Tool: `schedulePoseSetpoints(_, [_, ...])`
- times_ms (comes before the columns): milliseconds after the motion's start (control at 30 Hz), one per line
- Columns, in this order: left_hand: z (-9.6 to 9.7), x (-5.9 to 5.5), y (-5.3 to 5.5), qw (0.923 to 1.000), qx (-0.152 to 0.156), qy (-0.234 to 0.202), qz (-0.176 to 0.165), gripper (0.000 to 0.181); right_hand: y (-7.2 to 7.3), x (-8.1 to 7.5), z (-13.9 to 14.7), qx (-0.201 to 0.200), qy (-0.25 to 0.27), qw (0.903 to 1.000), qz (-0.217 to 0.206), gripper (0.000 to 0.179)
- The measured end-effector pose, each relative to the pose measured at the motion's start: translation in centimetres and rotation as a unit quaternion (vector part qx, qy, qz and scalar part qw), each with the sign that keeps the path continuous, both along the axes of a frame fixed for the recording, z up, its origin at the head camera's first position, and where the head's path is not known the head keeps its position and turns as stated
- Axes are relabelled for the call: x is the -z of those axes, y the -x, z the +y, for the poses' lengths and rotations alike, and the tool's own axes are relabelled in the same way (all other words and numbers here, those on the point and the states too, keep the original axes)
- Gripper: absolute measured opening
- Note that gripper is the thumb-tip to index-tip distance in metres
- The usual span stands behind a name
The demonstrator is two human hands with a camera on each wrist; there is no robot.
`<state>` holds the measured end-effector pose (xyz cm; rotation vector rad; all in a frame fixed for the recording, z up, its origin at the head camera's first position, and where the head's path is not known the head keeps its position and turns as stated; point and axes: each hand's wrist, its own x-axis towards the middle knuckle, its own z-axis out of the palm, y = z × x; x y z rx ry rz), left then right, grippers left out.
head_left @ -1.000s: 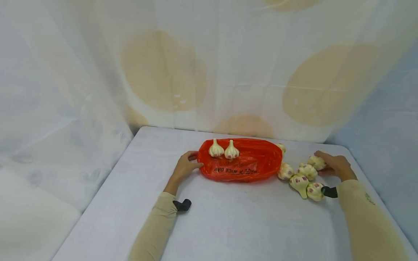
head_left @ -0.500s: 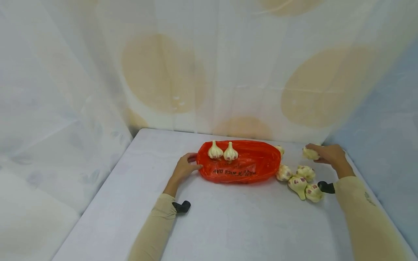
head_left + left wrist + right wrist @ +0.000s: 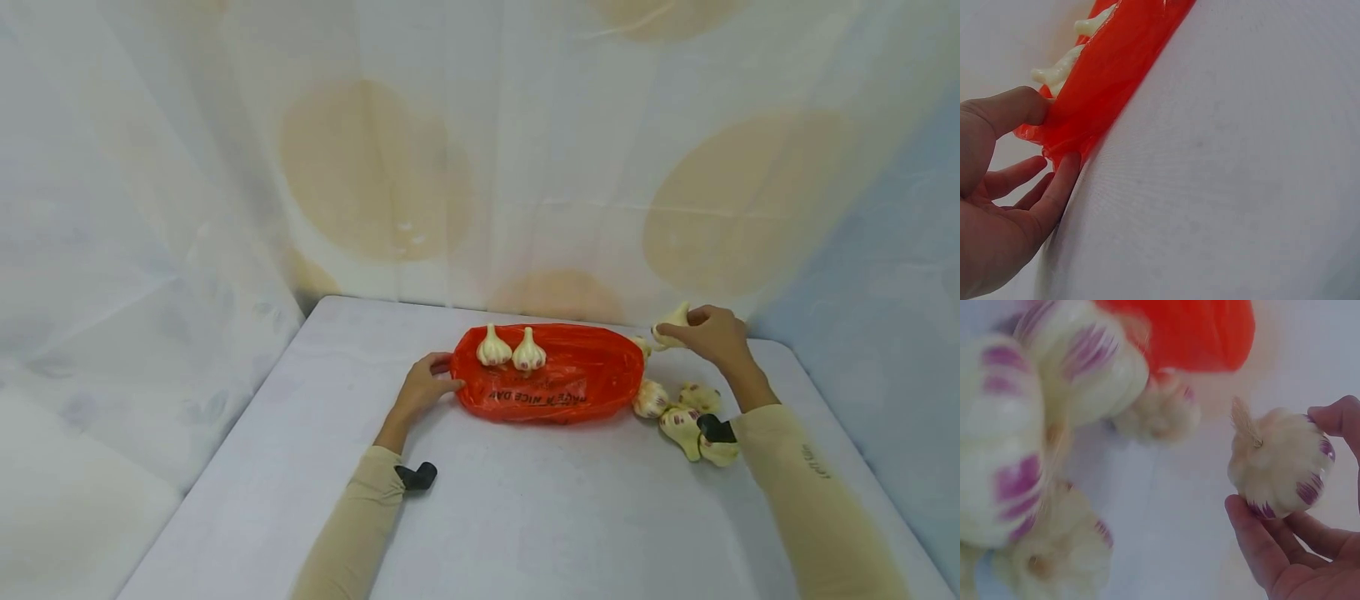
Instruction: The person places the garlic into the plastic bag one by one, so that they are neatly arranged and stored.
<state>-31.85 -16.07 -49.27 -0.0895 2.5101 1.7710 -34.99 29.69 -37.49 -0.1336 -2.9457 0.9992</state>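
My right hand holds a garlic bulb between thumb and fingers, up off the table behind the garlic pile. In the right wrist view the bulb shows purple streaks and a dry stem tip. My left hand pinches the left end of a red plastic bag, thumb on the rim side and fingers below, as the left wrist view shows. Two garlic bulbs stand side by side in the bag, a left one and a right one, stems up.
Several garlic bulbs lie bunched at the bag's right end, one partly hidden behind it. The white table has its back edge close to a patterned curtain. Black wrist mounts stick out from the sleeves.
My right hand has picked up a garlic bulb from the right side of the pile and carried it up and left toward the bag. The left hand and bag stay nearly still.
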Motion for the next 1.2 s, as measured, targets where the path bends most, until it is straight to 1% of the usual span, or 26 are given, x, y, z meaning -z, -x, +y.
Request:
schedulePoseSetpoints(133, [0.2,-0.1,-0.1,1.0000,0.000,-0.003,0.004,0.059,-0.1,-0.4,-1.9,-0.018,0.005,0.9988,0.045,0.082])
schedulePoseSetpoints(267, [0.2,-0.4,-0.2,1.0000,-0.002,-0.001,0.006,0.058,-0.3,-0.3,-3.7,-0.044,0.011,0.9955,0.083,0.073])
schedulePoseSetpoints(367, [0.1,-0.4,-0.3,1.0000,-0.001,0.000,0.007,0.058,-0.3,-0.1,-5.1,-0.058,0.022,0.9926,0.104,0.067])
schedulePoseSetpoints(567, [0.0,-0.2,-0.1,1.0000,-0.006,-0.005,0.005,0.059,0.5,0.7,-7.3,-0.082,0.061,0.9851,0.138,0.060])
schedulePoseSetpoints(667, [0.1,-0.1,-0.1,1.0000,-0.004,-0.002,0.006,0.059,0.5,1.2,-8.2,-0.092,0.073,0.9822,0.147,0.060])
schedulePoseSetpoints(767, [0.2,0.0,-0.1,1.0000,-0.005,0.001,0.004,0.058,0.3,1.8,-9.0,-0.101,0.083,0.9805,0.147,0.060])
schedulePoseSetpoints(933, [0.4,-0.2,-0.2,1.0000,-0.006,-0.002,0.001,0.059,0.1,2.9,-10.2,-0.116,0.092,0.9779,0.147,0.062])
schedulePoseSetpoints(1200, [0.3,-0.2,-0.1,0.9999,-0.005,0.007,0.009,0.058,0.2,4.7,-11.4,-0.136,0.097,0.9776,0.128,0.065])
